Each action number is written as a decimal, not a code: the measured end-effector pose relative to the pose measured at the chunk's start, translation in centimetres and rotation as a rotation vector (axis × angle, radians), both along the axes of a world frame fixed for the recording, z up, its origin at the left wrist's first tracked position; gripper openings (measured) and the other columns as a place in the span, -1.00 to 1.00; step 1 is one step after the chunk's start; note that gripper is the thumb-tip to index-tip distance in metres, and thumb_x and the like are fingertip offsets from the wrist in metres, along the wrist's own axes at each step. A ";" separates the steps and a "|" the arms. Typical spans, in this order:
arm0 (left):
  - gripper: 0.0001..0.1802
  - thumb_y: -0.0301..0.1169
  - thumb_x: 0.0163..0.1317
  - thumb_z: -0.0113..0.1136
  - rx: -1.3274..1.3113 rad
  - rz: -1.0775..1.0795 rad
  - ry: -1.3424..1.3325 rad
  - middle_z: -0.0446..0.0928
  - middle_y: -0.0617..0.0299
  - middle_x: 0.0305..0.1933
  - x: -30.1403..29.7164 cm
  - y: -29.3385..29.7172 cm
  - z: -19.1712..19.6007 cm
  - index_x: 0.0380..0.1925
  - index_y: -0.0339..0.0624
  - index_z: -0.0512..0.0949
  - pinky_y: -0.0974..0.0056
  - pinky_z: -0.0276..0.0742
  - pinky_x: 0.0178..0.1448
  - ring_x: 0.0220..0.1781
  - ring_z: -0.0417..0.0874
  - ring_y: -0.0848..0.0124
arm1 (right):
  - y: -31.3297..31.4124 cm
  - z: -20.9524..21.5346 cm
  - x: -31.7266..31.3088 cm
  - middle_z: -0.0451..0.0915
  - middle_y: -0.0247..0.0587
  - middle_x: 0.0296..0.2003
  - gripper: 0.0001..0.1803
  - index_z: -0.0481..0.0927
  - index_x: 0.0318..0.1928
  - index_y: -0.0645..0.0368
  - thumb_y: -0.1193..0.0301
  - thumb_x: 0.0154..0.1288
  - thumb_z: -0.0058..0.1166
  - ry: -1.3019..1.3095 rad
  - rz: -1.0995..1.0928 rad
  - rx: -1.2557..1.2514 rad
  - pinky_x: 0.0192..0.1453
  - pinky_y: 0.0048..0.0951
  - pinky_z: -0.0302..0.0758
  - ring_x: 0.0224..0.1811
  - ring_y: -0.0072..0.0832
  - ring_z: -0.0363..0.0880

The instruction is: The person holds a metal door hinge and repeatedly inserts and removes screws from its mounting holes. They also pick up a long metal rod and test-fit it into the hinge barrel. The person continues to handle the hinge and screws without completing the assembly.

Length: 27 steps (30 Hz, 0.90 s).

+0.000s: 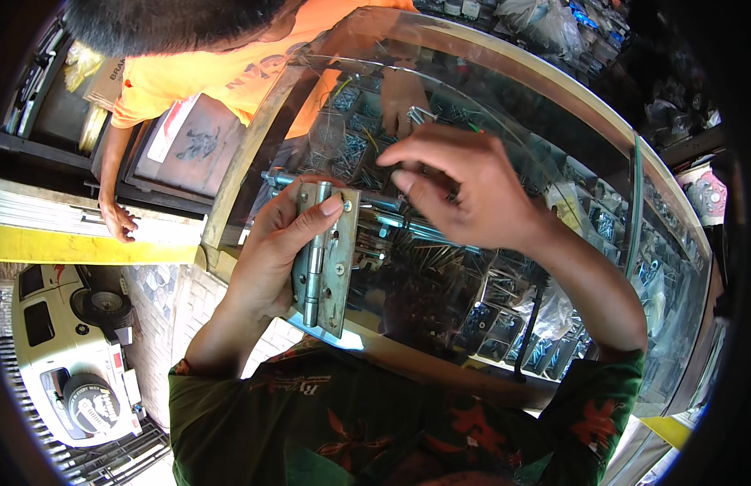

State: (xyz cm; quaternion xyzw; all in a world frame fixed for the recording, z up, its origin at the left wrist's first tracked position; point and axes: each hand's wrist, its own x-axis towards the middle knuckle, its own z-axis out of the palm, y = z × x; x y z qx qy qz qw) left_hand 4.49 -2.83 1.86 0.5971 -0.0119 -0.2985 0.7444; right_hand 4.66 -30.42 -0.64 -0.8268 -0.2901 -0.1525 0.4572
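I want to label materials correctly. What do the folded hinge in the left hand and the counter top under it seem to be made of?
Silvery folded butt hinge in the left hand: probably steel, dull brushed grey with countersunk screw holes. Clear curved counter top: glass, since the screws beneath show through and it reflects light; its pale rim looks like metal.

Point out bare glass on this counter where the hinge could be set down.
Bare glass top lies between the metal hinge in the left hand and the right forearm. Farther in it is crowded: the right hand and another person's hand.
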 end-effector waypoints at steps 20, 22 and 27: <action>0.01 0.22 0.11 0.77 0.150 -0.144 0.010 0.64 0.25 0.01 0.4 1.5 -0.2 0.22 -0.36 0.52 0.39 0.56 0.12 0.01 0.69 0.52 | 3.5 -0.6 -4.2 0.63 -0.28 -0.37 -0.79 0.66 -0.04 0.11 0.40 0.40 0.39 0.065 0.073 -0.043 -0.50 -0.21 0.65 -0.46 -0.31 0.74; 0.02 0.21 0.13 0.76 0.135 -0.151 0.035 0.68 0.16 0.08 0.5 1.6 -0.1 0.24 -0.39 0.50 0.38 0.59 0.16 0.08 0.72 0.51 | 4.0 -0.4 -4.1 0.66 -0.28 -0.34 -0.70 0.65 0.08 0.12 0.39 0.42 0.40 0.062 0.044 -0.018 -0.50 -0.23 0.67 -0.47 -0.34 0.74; -0.05 0.13 0.24 0.72 0.116 -0.114 0.016 0.70 0.05 0.18 0.4 1.5 -0.1 0.28 -0.40 0.47 0.32 0.63 0.21 0.15 0.76 0.43 | 4.1 0.6 -4.2 0.65 -0.17 -0.38 -0.67 0.55 0.16 0.25 0.43 0.50 0.30 0.244 0.111 0.250 -0.52 -0.12 0.68 -0.50 -0.26 0.74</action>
